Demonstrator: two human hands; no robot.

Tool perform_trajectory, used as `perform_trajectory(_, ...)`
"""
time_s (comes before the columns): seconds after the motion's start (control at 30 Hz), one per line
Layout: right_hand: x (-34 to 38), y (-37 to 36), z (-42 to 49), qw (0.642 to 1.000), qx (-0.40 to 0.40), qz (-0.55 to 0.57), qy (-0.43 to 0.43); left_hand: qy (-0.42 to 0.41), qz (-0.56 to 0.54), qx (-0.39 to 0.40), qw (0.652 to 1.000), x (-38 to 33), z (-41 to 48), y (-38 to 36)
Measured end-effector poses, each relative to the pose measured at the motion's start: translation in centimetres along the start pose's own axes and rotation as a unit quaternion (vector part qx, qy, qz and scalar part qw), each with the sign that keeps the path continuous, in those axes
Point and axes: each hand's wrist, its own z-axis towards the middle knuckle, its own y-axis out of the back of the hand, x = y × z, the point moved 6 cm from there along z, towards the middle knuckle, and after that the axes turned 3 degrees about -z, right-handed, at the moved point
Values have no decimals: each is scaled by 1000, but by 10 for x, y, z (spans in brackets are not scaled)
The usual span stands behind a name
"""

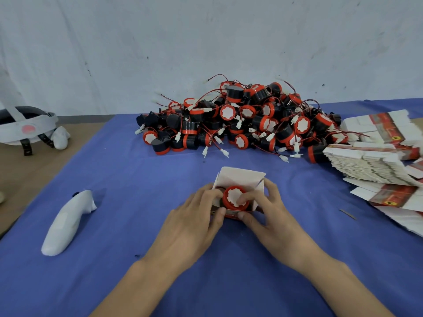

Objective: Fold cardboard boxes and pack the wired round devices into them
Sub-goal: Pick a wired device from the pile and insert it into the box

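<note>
A small white and red cardboard box (240, 177) stands open-topped on the blue cloth in front of me. A round red and black device (231, 197) with a white face sits in its opening. My left hand (194, 218) grips the box's left side, thumb on the front edge. My right hand (265, 211) holds the right side, with a finger pressing on the device's white face. A big pile of the wired round devices (240, 120) lies behind. Flat unfolded boxes (375, 163) are stacked at the right.
A white handheld controller (66, 225) lies on the blue cloth (128, 179) at the left. A grey headset (27, 126) sits on the brown table surface at the far left. A white wall runs behind the table.
</note>
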Motion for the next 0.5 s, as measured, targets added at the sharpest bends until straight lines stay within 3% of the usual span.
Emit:
perform_trajectory(0.1, 3, -1, 1, 999, 13, 32, 19, 85, -129, -20, 988, 12, -3, 3)
perform_trajectory(0.27, 4, -1, 2, 991, 29, 134, -8, 52, -141, -19, 988, 18, -5, 5)
perform_trajectory(0.43, -1, -4, 1, 982, 20, 181, -55, 89, -273, -56, 956, 26, 2, 6)
perform_trajectory(0.5, -3, -4, 1, 981, 15, 183, -64, 110, -314, -37, 942, 30, 3, 0)
